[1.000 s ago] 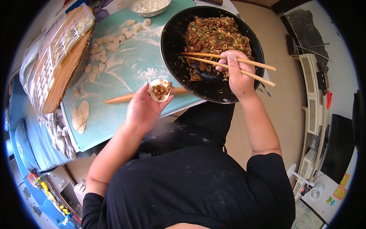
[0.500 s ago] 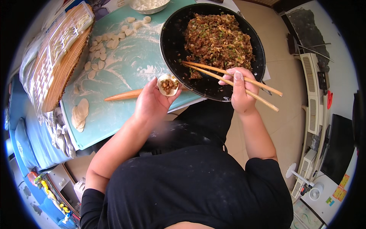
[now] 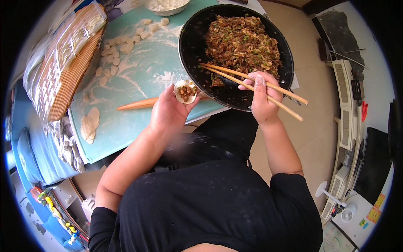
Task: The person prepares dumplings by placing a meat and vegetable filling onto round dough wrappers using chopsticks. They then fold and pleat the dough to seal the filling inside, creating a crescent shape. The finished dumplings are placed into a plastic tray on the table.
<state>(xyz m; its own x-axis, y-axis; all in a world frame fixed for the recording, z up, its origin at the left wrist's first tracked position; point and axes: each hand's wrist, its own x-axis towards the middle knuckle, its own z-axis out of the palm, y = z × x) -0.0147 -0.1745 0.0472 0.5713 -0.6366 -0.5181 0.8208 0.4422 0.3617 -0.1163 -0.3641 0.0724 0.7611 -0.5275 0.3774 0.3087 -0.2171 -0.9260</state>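
Observation:
A round dumpling wrapper (image 3: 180, 97) rests in my left hand (image 3: 168, 110), held by the fingers and thumb, with a small heap of brown filling (image 3: 187, 92) on it. My right hand (image 3: 264, 98) grips a pair of wooden chopsticks (image 3: 235, 77); their tips reach over the left inside of a black pan (image 3: 235, 99). In the pan lies a large mass of minced filling (image 3: 243, 44) with green bits. Behind my left hand a wooden rolling pin (image 3: 136, 104) lies on the green mat, partly hidden by the hand.
The floured green mat (image 3: 138, 86) carries several small dough pieces (image 3: 112, 56) and a stack of rolled wrappers (image 3: 90, 125). A bowl of flour (image 3: 166, 6) stands at the back. At the left, a round stalk tray (image 3: 79, 63) holds plastic trays with dumplings.
The chopsticks and my right hand have shifted very slightly to the left. My left hand still holds the filled wrapper in nearly the same place.

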